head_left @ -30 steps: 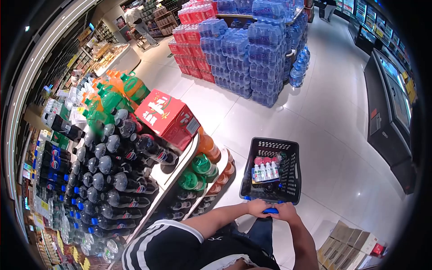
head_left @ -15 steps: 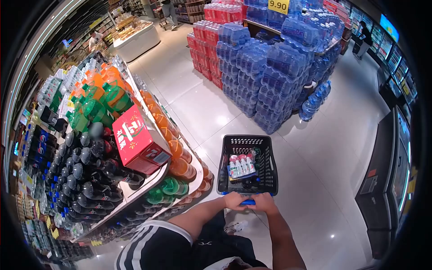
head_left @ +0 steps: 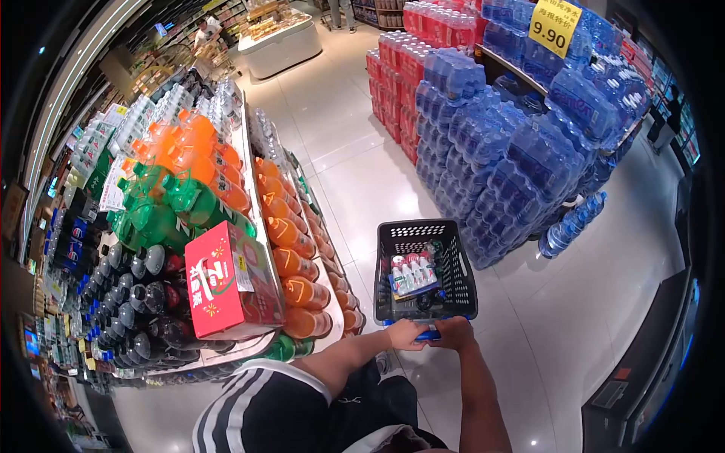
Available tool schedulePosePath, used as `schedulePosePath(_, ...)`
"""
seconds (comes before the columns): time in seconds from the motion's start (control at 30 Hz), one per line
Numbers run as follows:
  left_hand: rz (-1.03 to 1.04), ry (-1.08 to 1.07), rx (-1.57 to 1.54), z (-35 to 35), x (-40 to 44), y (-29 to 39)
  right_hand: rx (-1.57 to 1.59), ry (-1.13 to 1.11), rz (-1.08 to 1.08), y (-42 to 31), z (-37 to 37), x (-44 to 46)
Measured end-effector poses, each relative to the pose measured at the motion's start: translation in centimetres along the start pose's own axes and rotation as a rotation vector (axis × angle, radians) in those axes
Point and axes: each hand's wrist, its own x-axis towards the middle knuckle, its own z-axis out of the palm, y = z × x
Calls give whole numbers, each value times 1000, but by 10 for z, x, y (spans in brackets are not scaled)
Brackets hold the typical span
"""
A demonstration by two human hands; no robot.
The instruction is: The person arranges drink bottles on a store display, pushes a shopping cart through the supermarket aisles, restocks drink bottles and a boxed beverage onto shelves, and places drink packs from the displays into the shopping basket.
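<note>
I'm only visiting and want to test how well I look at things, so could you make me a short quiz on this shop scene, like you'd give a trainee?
1. Which number is printed on the yellow sign?
2. True or false: the left hand and the right hand are both on the blue handle of the black cart.
3. Where is the red box?
a) inside the black cart
b) beside orange bottles
c) on the floor

Key:
1. 9.90
2. True
3. b
</note>
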Motion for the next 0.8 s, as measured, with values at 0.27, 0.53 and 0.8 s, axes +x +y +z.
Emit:
schedulePosePath(0.27, -76, 179, -101, -66, 56, -47, 21, 101, -236, 76, -27, 103)
schedulePosePath(0.53, -220, 280, -70, -119, 104, -100, 21, 125, -446, 137, -41, 208)
schedulePosePath(0.8, -365, 446, 2, -157, 125, -138, 99, -3, -538, 171, -45, 291)
